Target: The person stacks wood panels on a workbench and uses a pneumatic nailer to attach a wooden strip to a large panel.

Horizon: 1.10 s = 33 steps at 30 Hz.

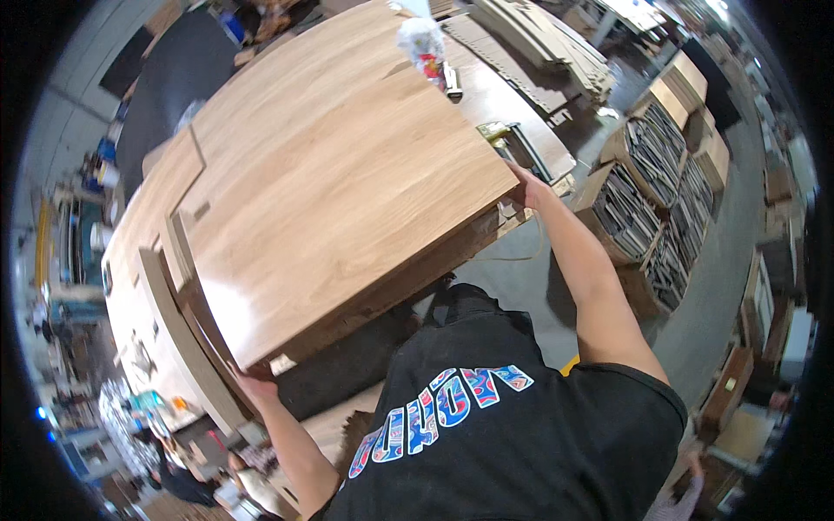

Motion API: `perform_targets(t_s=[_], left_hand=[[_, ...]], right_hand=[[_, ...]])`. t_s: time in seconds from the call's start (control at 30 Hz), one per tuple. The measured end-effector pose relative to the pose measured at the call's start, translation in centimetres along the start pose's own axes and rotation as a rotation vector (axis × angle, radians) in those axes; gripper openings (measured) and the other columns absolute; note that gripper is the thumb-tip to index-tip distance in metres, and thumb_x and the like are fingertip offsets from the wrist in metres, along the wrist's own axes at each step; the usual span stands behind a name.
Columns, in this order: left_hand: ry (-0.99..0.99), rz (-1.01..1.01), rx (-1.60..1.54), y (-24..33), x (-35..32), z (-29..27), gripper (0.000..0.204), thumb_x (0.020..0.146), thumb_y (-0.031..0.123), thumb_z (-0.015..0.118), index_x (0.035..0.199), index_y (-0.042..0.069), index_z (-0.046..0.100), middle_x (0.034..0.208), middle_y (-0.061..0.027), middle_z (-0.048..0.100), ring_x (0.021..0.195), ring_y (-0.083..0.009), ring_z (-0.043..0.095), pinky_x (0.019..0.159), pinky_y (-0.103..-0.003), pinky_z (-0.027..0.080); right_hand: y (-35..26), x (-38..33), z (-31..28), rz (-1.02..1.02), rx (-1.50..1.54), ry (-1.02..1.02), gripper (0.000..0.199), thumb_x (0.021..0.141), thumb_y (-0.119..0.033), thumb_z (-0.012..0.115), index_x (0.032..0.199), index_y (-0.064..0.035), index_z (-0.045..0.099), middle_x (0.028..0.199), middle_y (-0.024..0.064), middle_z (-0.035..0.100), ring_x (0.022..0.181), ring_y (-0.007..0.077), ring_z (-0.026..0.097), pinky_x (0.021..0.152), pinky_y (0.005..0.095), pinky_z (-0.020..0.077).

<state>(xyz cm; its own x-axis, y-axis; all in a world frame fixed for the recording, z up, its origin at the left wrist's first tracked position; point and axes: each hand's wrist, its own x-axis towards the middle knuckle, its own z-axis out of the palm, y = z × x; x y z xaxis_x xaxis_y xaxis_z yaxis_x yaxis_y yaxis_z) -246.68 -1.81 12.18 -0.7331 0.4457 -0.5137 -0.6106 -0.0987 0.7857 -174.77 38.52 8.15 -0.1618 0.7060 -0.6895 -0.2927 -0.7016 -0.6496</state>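
Note:
A broad wood-grain panel (347, 226) lies in front of me, its near edge jutting toward my body. At its near left corner is my left hand (254, 384), closed on the edge, with the fingers partly hidden. My right hand (532, 187) grips the near right corner, its fingers mostly out of sight along the side and underneath. Close to the left hand, long narrow wooden strips (184, 334) stand beside the panel's left edge. A smaller matching wood piece (169, 178) rests at the far left.
A clear plastic bag (421, 42) sits at the panel's far right edge. Stacked boards (543, 43) lie beyond it. Cardboard boxes (608, 195) packed with dark strips stand on the floor to the right. Other people (187, 478) are at the lower left.

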Motion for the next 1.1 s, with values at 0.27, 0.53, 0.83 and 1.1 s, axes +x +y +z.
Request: perform_targets(t_s=[0.27, 0.53, 0.83, 1.1], left_hand=[[-0.021, -0.131, 0.107, -1.2, 4.7, 0.4, 0.062, 0.103, 0.059, 0.059, 0.137, 0.007, 0.064, 0.135, -0.0079, 0.069, 0.120, -0.0232, 0.064, 0.096, -0.040, 0.055], [0.017, -0.163, 0.156, -1.0, 6.2, 0.3, 0.061, 0.103, 0.058, 0.059, 0.136, 0.007, 0.065, 0.134, -0.0075, 0.069, 0.120, -0.0228, 0.064, 0.096, -0.040, 0.054], [0.036, -0.188, 0.175, -1.2, 7.1, 0.1, 0.060, 0.104, 0.058, 0.060, 0.135, 0.007, 0.066, 0.134, -0.0070, 0.070, 0.121, -0.0223, 0.064, 0.097, -0.039, 0.054], [0.039, -0.204, 0.182, -1.3, 7.1, 0.1, 0.059, 0.104, 0.057, 0.060, 0.135, 0.008, 0.067, 0.133, -0.0066, 0.070, 0.121, -0.0219, 0.064, 0.097, -0.039, 0.054]], right_hand=[[1.0, 3.7, 0.6, 0.026, -0.151, -0.158, 0.062, 0.100, -0.062, 0.063, 0.138, -0.0142, 0.067, 0.131, 0.0000, 0.074, 0.113, 0.0150, 0.070, 0.094, 0.0328, 0.0550], [-0.2, 0.5, 3.7, -0.041, -0.206, -0.168, 0.057, 0.107, -0.055, 0.053, 0.147, -0.0149, 0.060, 0.142, 0.0017, 0.068, 0.122, 0.0147, 0.067, 0.101, 0.0360, 0.0540], [0.1, -0.4, 3.0, -0.054, -0.069, -0.205, 0.058, 0.108, -0.055, 0.051, 0.150, -0.0152, 0.058, 0.144, 0.0011, 0.067, 0.124, 0.0148, 0.066, 0.104, 0.0355, 0.0529], [0.6, 0.8, 3.1, -0.065, 0.079, -0.295, 0.059, 0.109, -0.055, 0.049, 0.152, -0.0155, 0.057, 0.145, 0.0007, 0.066, 0.127, 0.0150, 0.066, 0.107, 0.0350, 0.0520]])
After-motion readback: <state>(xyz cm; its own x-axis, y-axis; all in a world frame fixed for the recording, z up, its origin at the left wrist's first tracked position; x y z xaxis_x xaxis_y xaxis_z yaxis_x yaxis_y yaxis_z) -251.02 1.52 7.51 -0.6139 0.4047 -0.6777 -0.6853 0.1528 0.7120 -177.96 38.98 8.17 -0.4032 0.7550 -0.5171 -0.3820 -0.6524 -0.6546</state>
